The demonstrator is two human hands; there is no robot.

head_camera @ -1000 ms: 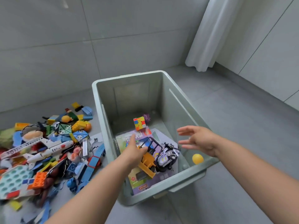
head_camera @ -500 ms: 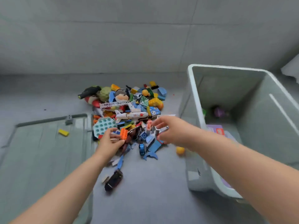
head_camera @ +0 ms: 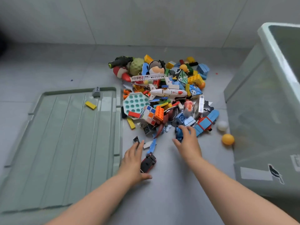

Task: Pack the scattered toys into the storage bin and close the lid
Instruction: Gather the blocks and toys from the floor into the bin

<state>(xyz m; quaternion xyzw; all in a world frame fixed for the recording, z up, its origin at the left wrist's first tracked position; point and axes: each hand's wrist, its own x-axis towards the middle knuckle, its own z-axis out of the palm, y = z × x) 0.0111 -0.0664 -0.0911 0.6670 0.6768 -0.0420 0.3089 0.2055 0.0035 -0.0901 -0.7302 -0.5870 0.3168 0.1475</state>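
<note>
Grey tiled floor point(head_camera: 170, 195) meets a grey wall point(head_camera: 146, 21). The toys point(head_camera: 167, 93) lie heaped between the lid point(head_camera: 65, 143), flat at left, and the bin point(head_camera: 259, 120) at right. Left hand point(head_camera: 134, 160) is spread beside a red car point(head_camera: 148, 163); right hand point(head_camera: 189, 142) grips a blue car point(head_camera: 179, 133).

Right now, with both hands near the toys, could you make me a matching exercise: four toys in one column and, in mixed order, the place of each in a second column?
Things
1. yellow brick
2. orange ball
3. blue toy car
4. white airplane

Places
A. on top of the toy pile
B. between the thumb and fingers of the right hand
C. lying on the lid
D. on the floor beside the storage bin

Pairs: 1-C, 2-D, 3-B, 4-A
</note>
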